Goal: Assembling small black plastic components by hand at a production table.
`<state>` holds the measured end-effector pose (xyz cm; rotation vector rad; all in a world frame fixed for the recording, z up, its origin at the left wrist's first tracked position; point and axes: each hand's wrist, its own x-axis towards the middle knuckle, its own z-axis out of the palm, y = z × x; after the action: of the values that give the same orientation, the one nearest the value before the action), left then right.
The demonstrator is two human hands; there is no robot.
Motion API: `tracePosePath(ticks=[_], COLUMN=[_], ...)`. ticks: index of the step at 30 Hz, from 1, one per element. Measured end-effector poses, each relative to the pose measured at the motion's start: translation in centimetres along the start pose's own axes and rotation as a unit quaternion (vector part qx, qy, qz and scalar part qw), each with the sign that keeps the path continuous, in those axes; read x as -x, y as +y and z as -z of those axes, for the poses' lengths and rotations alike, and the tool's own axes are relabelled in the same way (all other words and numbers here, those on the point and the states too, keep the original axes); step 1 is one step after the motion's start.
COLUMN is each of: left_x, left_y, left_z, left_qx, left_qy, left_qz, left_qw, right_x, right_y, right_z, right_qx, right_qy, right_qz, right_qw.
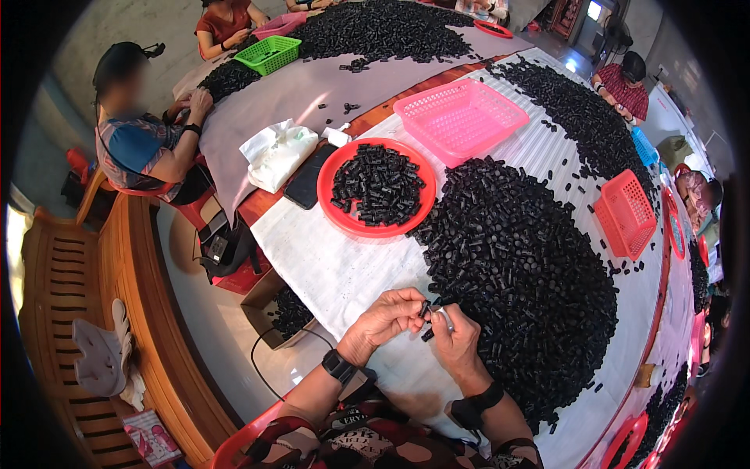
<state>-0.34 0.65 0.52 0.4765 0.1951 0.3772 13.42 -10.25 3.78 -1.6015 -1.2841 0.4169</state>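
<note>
Over the near edge of the white-covered table, my two hands meet with fingers closed. My left hand [393, 314] pinches a small black plastic part [426, 309] between thumb and fingertips. Close against it, my right hand [459, 340] is closed on a small black part too, with a pale spot showing by its thumb. Whether both grip one piece or two, I cannot tell. Right beside my hands spreads a large heap of black parts [516, 273]. Beyond my left hand, a red round tray [324, 191] holds a pile of similar parts [376, 184].
A pink basket [461, 117] stands past the heap, a coral basket [625, 215] to the right. Tissues [279, 155] and a dark phone [307, 178] lie by the tray. A wooden bench [133, 273] and an open carton [273, 313] are at left. Several people work around the tables.
</note>
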Motion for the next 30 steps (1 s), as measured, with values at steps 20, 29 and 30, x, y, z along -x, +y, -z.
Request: tracePosePath(ticks=[20,29,30], left_x=[0.2,0.1,0.1], left_y=[0.2,0.2,0.3], left_z=[-0.8,-0.5,-0.6], left_qx=[-0.021,0.018,0.035], left_qy=[0.029,0.021,0.032], left_qz=[-0.037,-0.037,-0.028], left_qw=[0.999,0.999,0.998], right_x=[0.0,0.0,0.0], right_y=[-0.1,0.1,0.1], right_z=[0.0,0.0,0.0], right_qx=[0.010,0.003,0.004], right_qy=[0.011,0.005,0.003], right_qz=[0.003,0.014,0.013], right_qw=[1.000,1.000,1.000])
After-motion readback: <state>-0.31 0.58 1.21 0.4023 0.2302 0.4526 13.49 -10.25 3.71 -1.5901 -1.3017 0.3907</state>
